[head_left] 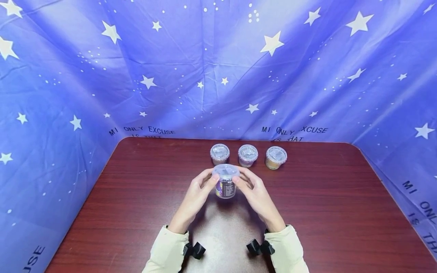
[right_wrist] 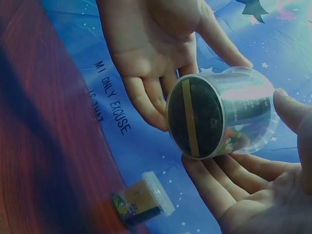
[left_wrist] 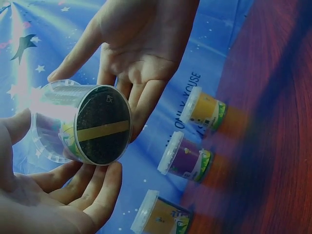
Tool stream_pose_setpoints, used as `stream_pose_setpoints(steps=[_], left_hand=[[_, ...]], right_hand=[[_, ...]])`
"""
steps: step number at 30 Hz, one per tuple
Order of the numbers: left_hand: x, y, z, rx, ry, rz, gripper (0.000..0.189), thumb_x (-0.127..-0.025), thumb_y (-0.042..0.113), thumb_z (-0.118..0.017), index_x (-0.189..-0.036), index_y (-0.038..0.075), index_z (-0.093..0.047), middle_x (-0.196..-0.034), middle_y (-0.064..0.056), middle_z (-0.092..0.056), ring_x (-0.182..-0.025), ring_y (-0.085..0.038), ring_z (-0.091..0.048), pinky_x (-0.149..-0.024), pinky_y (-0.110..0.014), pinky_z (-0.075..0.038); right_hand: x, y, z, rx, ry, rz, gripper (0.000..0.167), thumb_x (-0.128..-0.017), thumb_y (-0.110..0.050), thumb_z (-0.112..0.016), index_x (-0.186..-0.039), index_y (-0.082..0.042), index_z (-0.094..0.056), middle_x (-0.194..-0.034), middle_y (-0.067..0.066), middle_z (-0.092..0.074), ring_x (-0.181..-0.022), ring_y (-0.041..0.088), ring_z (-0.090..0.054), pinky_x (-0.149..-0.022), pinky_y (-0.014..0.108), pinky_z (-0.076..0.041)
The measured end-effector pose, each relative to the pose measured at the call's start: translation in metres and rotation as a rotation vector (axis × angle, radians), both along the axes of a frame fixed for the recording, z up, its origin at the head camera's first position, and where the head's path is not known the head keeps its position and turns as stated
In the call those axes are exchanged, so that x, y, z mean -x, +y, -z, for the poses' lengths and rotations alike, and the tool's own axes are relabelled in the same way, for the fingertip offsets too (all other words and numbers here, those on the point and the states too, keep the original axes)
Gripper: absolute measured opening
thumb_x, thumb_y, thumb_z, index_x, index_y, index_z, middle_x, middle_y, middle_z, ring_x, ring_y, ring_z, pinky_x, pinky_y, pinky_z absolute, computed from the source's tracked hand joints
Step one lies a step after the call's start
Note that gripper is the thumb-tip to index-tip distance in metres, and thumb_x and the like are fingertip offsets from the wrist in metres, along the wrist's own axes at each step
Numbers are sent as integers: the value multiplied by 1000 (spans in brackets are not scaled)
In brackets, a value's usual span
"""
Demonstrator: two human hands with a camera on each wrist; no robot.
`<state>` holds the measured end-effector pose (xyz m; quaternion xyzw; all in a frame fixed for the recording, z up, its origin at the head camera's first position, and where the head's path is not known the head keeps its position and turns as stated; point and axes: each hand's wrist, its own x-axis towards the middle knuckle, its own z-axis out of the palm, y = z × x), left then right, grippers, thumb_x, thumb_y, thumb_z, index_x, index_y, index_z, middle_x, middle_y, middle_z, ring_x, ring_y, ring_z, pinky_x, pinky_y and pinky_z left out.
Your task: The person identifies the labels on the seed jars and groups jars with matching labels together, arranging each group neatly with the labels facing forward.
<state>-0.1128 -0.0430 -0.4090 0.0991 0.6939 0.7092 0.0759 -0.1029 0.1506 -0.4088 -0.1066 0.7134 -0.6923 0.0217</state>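
A clear plastic tub (head_left: 225, 188) with a translucent lid (head_left: 226, 170) and a dark printed label is held up over the table between both hands. My left hand (head_left: 200, 186) grips its left side, thumb near the lid's rim and fingers around the back. On the opposite side, my right hand (head_left: 253, 189) grips it the same way. From below, the left wrist view shows the tub's dark base (left_wrist: 103, 124) crossed by a yellow strip. The same base (right_wrist: 194, 117) faces the camera in the right wrist view.
Behind the held tub, three smaller lidded tubs stand in a row: a left one (head_left: 220, 153), a middle purple one (head_left: 247, 155) and a right yellow-orange one (head_left: 275, 158). The dark red wooden table (head_left: 136, 189) meets a blue star-patterned curtain (head_left: 205, 57) at its back and sides.
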Motion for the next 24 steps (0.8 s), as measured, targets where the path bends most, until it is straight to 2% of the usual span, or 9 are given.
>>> stream_pose_setpoints(steps=[8, 16, 24], left_hand=[[-2, 6, 0, -13, 15, -74, 39, -100, 21, -59, -133, 2, -53, -122, -17, -62, -109, -18, -61, -101, -39, -49], [-4, 11, 3, -26, 45, -69, 45, -98, 17, -62, -136, 0, -47, -128, -19, -59, -117, -25, -59, -102, -29, -47], [-3, 10, -1, -17, 42, -62, 44, -98, 17, -62, -137, 2, -49, -126, -17, -61, -113, -23, -61, -101, -30, -49]], right_hand=[[3, -2, 1, -28, 21, 89, 40, -98, -11, -62, -136, -1, -55, -123, 20, -64, -104, 9, -63, -92, 20, -50], [2, -7, 0, -22, 15, 113, 39, -95, -11, -66, -132, -3, -57, -118, 17, -65, -99, 12, -63, -90, 22, -51], [3, -4, -2, -37, 22, 82, 39, -96, -12, -64, -133, -3, -54, -119, 18, -65, -100, 12, -63, -89, 22, -52]])
